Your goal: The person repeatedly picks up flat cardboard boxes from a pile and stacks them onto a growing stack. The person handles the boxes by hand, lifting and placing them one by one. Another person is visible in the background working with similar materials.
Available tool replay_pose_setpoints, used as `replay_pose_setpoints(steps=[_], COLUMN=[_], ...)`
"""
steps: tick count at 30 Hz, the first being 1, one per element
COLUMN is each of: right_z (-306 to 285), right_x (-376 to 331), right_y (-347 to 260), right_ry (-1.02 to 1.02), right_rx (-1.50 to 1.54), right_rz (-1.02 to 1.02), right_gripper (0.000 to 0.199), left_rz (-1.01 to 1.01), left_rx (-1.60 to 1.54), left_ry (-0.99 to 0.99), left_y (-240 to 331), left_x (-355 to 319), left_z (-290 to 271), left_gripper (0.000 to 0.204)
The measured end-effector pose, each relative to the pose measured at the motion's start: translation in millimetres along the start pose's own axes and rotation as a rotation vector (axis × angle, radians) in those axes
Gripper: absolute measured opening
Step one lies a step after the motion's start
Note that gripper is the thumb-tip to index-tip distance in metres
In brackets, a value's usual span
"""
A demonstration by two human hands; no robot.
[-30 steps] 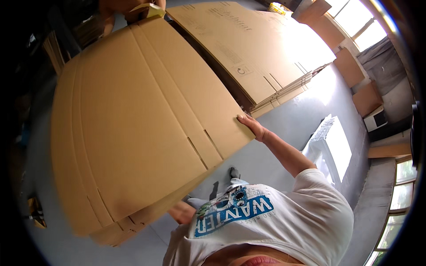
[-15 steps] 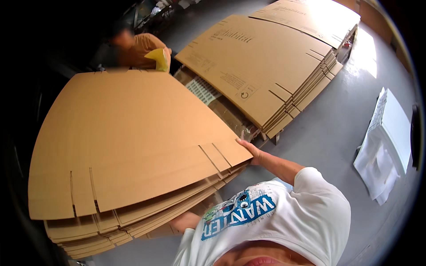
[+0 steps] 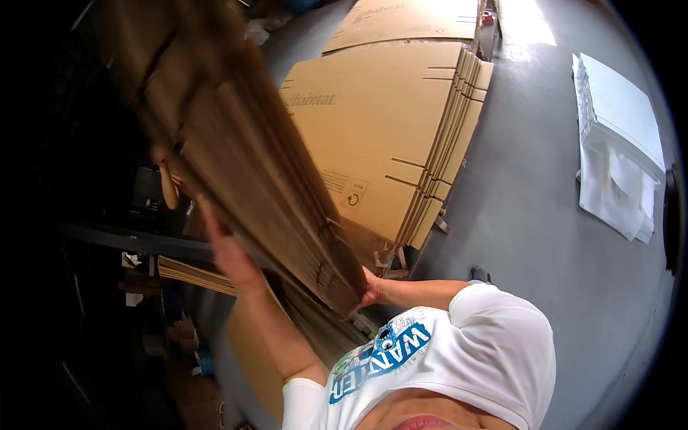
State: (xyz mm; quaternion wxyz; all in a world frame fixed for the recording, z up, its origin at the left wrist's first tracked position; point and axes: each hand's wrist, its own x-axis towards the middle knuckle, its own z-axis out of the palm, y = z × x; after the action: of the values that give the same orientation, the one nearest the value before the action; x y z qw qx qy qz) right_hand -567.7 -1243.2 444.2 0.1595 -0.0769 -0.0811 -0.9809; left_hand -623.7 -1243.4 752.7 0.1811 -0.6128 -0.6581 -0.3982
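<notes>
A thick stack of flattened cardboard boxes is tipped up on edge in front of me, its slotted edges facing me and blurred by motion. My left hand supports its left side; the fingers are smeared and partly hidden against the cardboard. At the lower right corner, my right hand grips the stack, with some fingers hidden behind it. Another person's hand and forearm show beyond the stack on the left, the rest covered by it.
A second pile of flattened boxes lies right of the held stack, with another pile behind it. White sheets or panels rest on the grey floor at far right. A dark beam and cardboard edges are at left.
The stack has swung up from lying flat to standing on edge. My left hand has come out from beneath and now shows at its left side. The other person is mostly hidden.
</notes>
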Motion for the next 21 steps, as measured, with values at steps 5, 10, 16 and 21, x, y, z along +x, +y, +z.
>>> replay_pose_setpoints(steps=[5,10,16,21], right_z=[12.9,-71.4,-19.9,122.0], right_x=[15.8,-25.4,-145.9,-216.5], right_y=[21.5,77.2,8.9,-87.5], right_ry=[-0.270,0.182,0.597,0.739], right_rx=[0.520,-0.320,-1.321,-1.483], right_rz=[0.101,0.404,0.355,0.023], right_gripper=[0.077,0.071,0.050,0.046], left_rz=[-0.206,-0.350,-0.303,-0.648], left_rx=[0.331,0.419,0.354,-0.117], left_ry=[-0.441,-0.641,-0.505,0.141], left_y=[-40.8,-69.5,-95.0,-95.8], left_x=[-62.5,-88.3,-102.7,-125.3], left_z=[82.7,110.4,82.0,22.7], left_gripper=[0.054,0.051,0.054,0.058])
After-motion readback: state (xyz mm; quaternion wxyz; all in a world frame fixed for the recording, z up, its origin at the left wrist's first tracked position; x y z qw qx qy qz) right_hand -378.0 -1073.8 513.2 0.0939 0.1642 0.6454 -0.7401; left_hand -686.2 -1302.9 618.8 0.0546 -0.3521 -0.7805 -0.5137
